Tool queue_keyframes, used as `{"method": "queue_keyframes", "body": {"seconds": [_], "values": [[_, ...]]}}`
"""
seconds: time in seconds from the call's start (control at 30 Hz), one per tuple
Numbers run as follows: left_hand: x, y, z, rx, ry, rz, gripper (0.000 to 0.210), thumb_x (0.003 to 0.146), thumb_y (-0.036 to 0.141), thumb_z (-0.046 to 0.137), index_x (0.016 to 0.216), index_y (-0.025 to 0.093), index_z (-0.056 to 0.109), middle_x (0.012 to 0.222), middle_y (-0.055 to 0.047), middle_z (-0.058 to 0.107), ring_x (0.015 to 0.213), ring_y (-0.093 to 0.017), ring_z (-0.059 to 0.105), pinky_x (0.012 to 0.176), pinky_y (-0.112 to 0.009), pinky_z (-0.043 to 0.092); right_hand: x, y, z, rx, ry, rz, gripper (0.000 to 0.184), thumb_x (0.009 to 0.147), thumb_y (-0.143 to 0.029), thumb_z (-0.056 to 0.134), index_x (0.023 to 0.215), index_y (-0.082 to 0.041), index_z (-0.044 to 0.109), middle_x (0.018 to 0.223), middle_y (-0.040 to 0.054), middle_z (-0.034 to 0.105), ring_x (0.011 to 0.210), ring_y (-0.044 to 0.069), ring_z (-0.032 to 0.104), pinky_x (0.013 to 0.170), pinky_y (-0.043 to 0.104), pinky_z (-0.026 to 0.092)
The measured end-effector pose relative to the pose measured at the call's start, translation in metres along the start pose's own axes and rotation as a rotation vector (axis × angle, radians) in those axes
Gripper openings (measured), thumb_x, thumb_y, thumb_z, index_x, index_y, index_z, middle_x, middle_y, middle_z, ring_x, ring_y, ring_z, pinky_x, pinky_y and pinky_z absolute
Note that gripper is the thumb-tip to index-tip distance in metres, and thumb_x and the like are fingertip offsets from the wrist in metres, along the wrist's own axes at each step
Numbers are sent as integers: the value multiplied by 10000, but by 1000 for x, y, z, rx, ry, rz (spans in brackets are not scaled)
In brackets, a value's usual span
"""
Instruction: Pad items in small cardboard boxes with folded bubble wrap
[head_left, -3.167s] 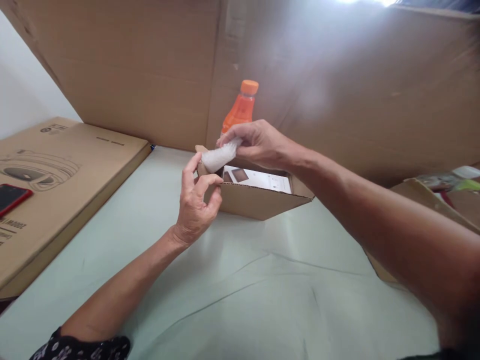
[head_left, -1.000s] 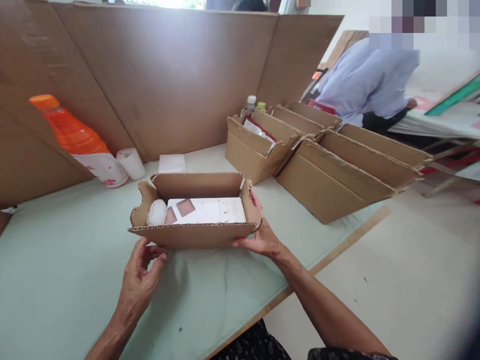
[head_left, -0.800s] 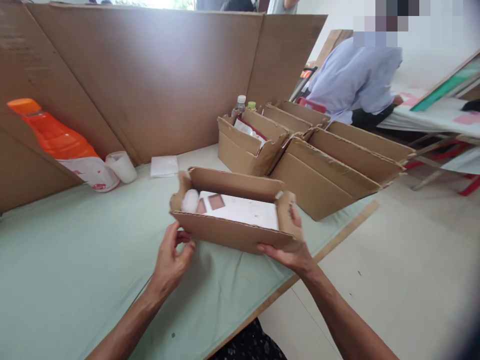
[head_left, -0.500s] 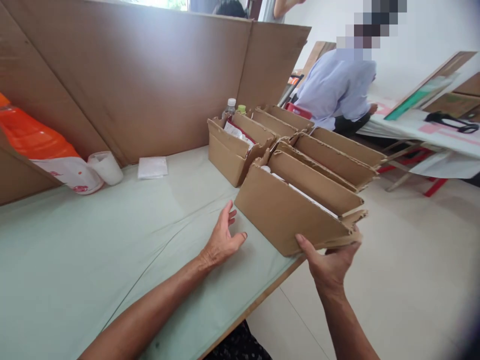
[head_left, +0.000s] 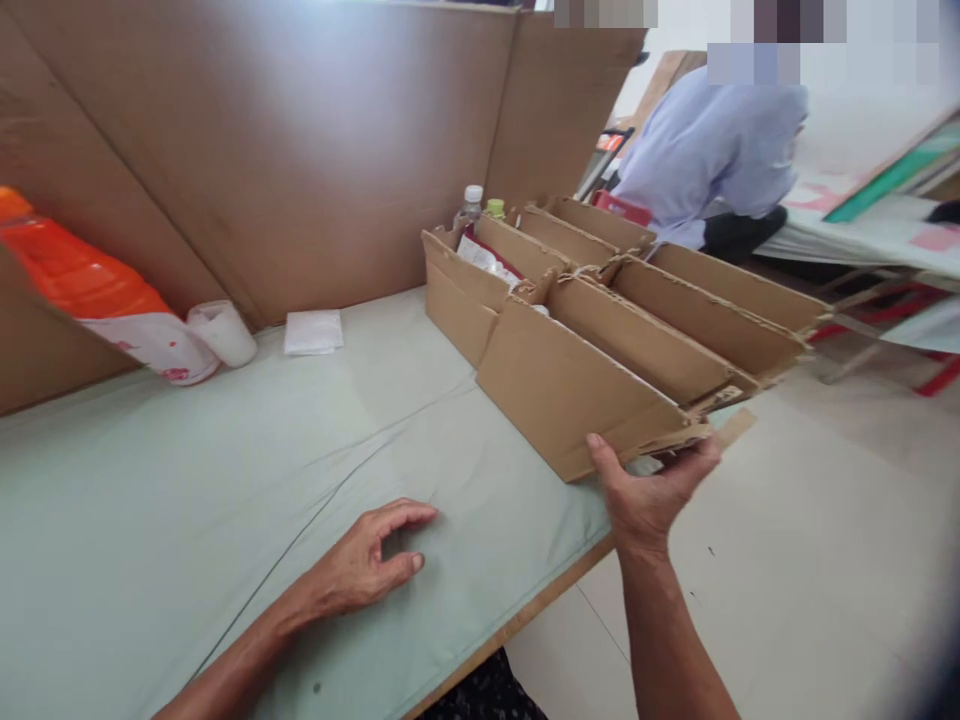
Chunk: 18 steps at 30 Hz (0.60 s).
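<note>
Near the table's right edge, my right hand [head_left: 649, 490] grips the close corner of an open cardboard box [head_left: 577, 390], thumb on its side panel and fingers around the end. The box stands among several similar cardboard boxes, their open tops tilted a little towards me. My left hand [head_left: 367, 560] is over the green tablecloth with thumb and fingers apart and nothing between them. In the box behind [head_left: 457, 300] are a clear bottle with a white cap [head_left: 471, 203], a green-capped bottle [head_left: 495, 208] and some white wrapping. What lies inside the gripped box is mostly hidden.
A tall cardboard panel [head_left: 300, 150] borders the table's far side. At left lie an orange bottle [head_left: 97, 280], a white plastic cup [head_left: 223, 333] and folded white tissue [head_left: 313, 332]. A person in a light blue shirt [head_left: 705, 150] sits beyond the boxes.
My left hand has drawn back from beside the box, down and to the left. The gripped box has been pushed against the neighbouring boxes, with my right hand still holding its corner.
</note>
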<state>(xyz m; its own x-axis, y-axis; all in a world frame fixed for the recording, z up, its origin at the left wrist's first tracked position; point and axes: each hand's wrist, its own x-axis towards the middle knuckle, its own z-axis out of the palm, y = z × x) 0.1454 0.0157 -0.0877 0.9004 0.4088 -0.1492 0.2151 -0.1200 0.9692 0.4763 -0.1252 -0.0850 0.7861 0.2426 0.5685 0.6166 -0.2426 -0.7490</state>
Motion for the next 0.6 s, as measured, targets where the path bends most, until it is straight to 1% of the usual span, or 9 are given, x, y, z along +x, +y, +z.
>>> {"method": "queue_keyframes", "body": {"seconds": [0.13,0.2,0.27,0.33,0.4,0.47,0.5,0.53,0.6], "values": [[-23,-12,-18,-278,213,-102,520,860,512,721,1263,186,678,1273,-159,725,1156,-287,691,1026,-441,537,-2,-3,3,-4,34,-10,1053,615,-588,835,1476,-274,315,1490,175,455,1333,364,538,1013,565,532],[-25,-17,-19,-365,323,-104,535,845,531,744,1244,181,677,1255,-167,730,1122,-282,704,986,-432,557,-5,-8,-4,-25,-2,4,1056,613,-606,822,1491,-276,337,1507,178,466,1348,385,537,1026,588,520],[-24,-21,-17,-390,354,-103,531,827,522,772,1225,180,688,1247,-167,731,1110,-278,706,978,-427,561,-5,-19,-19,-38,-7,-24,1031,637,-627,801,1508,-278,376,1521,176,483,1368,404,531,1044,616,500],[-23,-23,-15,-391,343,-98,520,807,510,794,1196,175,705,1225,-164,739,1093,-273,711,987,-425,558,4,-39,-36,-32,30,-128,884,712,-591,779,1484,-293,468,1490,154,546,1347,385,568,1032,589,518],[-23,-23,-13,-397,335,-88,516,795,500,806,1182,172,712,1217,-161,742,1084,-268,713,992,-422,557,25,-69,-45,-60,10,-280,622,808,-507,743,1378,-300,604,1391,112,651,1273,328,637,1026,514,540],[-22,-24,-13,-410,331,-76,517,789,494,808,1181,172,709,1210,-156,744,1077,-264,714,983,-421,562,59,-103,-38,-152,-126,-422,367,876,-428,691,1202,-263,718,1254,89,736,1189,276,682,1047,441,528],[-21,-25,-12,-416,331,-70,517,790,491,805,1184,172,705,1205,-153,746,1074,-261,715,978,-422,564,78,-118,-29,-213,-225,-472,296,894,-395,661,1125,-231,746,1212,97,753,1171,267,684,1062,417,509],[-21,-26,-12,-416,334,-63,512,790,487,803,1182,172,704,1196,-149,748,1066,-259,716,972,-424,566,97,-131,-17,-291,-334,-493,269,905,-355,633,1083,-198,760,1198,115,758,1161,266,682,1061,399,496],[-19,-28,-11,-400,344,-46,499,792,475,798,1176,171,701,1177,-144,752,1052,-253,718,967,-428,567,133,-151,12,-473,-603,-457,299,913,-278,598,1129,-154,763,1210,145,754,1121,264,683,996,373,491]]}}
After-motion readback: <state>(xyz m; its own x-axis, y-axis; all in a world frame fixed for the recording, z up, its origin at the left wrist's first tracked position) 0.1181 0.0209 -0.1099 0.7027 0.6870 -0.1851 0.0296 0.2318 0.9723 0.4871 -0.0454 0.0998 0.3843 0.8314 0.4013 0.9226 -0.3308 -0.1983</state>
